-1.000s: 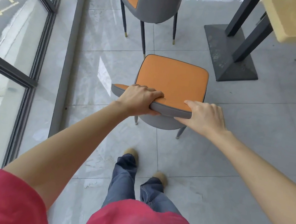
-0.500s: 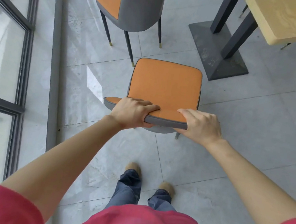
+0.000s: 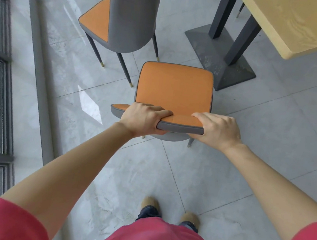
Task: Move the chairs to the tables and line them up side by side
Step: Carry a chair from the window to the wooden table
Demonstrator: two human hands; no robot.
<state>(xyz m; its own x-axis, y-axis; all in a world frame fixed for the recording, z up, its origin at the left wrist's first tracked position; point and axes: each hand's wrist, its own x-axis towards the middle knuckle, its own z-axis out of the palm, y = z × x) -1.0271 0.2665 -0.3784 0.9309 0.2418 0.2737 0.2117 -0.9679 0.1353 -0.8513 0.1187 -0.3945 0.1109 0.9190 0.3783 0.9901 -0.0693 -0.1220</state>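
Orange leather-like padded seat of the near chair (image 3: 174, 88) is looking smooth, matt, with grey piping round the edge; its grey backrest top rim (image 3: 180, 127) is showing a fine woven-looking cloth texture. Second grey-backed chair with orange seat (image 3: 133, 17) is showing the same matt covering, dark slim legs ending in brass-coloured glossy tips. Pale yellow wooden table top (image 3: 293, 22) is showing visible grain, satin. Black metal table base (image 3: 221, 54) is looking matt, scuffed and dusty. Grey marble-look floor tiles (image 3: 270, 131) are reflecting light, glossy. Red cloth shirt (image 3: 153, 238) is looking soft, matt.
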